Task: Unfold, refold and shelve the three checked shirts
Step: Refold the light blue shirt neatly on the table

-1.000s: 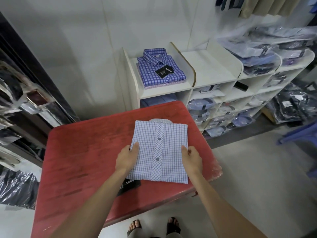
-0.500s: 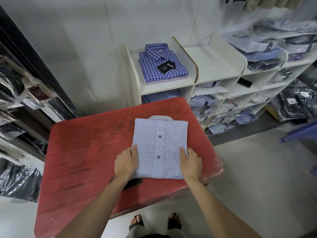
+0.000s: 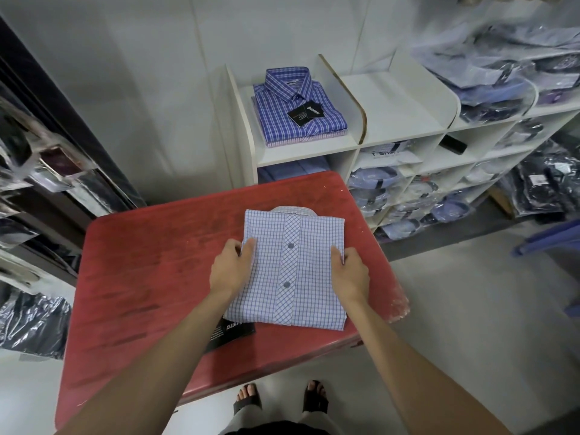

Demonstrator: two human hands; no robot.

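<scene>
While both hands pinch pale checked shirt edges: left hand, right hand | step: refold finished | next: lift flat to shelf at 12 o'clock, onto blue checked shirt

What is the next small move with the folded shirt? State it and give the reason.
Probably lift the shirt off the table and carry it to the shelf. It already lies folded, placket up, and the left hand and right hand grip its two side edges. The dark checked shirts stacked on the top shelf suggest where it goes.
</scene>
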